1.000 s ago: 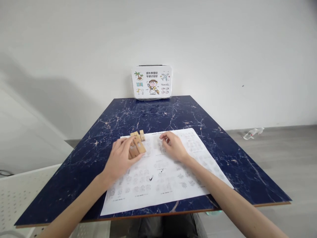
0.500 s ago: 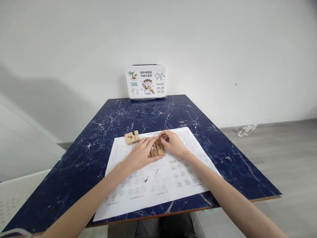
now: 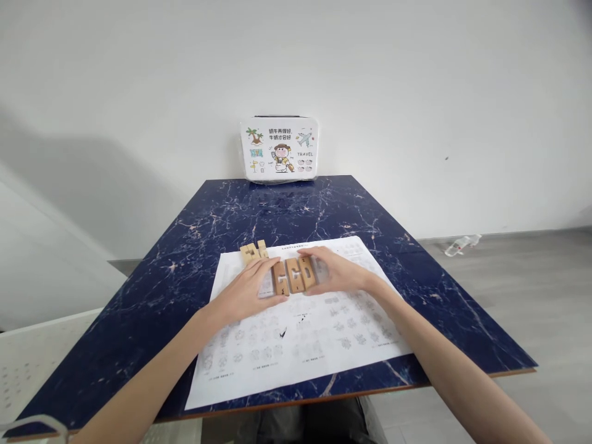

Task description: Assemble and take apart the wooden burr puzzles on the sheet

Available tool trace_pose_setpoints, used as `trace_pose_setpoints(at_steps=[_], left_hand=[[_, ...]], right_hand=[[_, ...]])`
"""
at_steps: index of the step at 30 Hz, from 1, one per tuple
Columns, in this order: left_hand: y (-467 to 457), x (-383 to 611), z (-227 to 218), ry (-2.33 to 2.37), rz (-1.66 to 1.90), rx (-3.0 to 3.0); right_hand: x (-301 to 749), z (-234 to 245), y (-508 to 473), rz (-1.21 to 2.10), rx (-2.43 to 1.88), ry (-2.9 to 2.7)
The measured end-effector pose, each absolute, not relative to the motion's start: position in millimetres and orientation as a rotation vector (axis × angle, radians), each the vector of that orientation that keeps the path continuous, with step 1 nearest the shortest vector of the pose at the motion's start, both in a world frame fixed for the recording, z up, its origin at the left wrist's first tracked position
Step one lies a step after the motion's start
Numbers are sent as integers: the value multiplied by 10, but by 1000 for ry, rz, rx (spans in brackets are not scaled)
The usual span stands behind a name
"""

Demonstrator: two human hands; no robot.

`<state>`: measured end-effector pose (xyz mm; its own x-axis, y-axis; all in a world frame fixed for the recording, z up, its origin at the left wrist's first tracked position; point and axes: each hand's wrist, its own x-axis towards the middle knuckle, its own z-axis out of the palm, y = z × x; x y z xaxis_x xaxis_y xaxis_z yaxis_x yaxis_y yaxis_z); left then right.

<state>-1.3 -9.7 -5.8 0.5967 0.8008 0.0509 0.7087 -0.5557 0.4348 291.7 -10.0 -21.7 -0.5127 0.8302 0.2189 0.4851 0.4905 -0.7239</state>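
Note:
A row of notched wooden puzzle pieces (image 3: pixel 295 276) stands on a white printed sheet (image 3: pixel 296 333) on the dark blue marbled table (image 3: pixel 194 228). My left hand (image 3: pixel 247 293) presses against the row's left end with its fingers curled on the wood. My right hand (image 3: pixel 335 271) closes on the row's right end. Between them the pieces are held together. Another small wooden piece (image 3: pixel 253 250) lies by itself on the sheet's far left corner, just beyond my left hand.
A white case with cartoon travel pictures (image 3: pixel 279 148) leans against the wall at the table's far edge. A plastic bottle (image 3: pixel 461 244) lies on the grey floor at the right. A white perforated surface (image 3: pixel 32 364) sits at the lower left.
My left hand carried wooden pieces from the sheet's left side to the middle. Both hands now squeeze them into one row; the small piece stayed at the far left corner.

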Motion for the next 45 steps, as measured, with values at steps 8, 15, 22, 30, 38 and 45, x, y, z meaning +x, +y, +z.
trace_pose_setpoints(at_steps=[8,15,22,30,38,45], left_hand=[[-125,0,5,1105,482,2549],[-147,-10,51,993,435,2461],[-167,-25,63,1049,354,2352],[-137,-72,112,1060,259,2396],[-44,-162,90,952,354,2533],[-5,-171,150,947,224,2434]], right_hand=[[2830,-281,-53,688,-1126,-2032],[2851,-223,-82,738,-1198,-2099],[2927,-131,-194,886,-1193,-2332],[2916,-134,-216,815,-1181,-2404],[2911,-102,-213,823,-1103,-2336],[2838,-166,-156,931,-993,-2031]])
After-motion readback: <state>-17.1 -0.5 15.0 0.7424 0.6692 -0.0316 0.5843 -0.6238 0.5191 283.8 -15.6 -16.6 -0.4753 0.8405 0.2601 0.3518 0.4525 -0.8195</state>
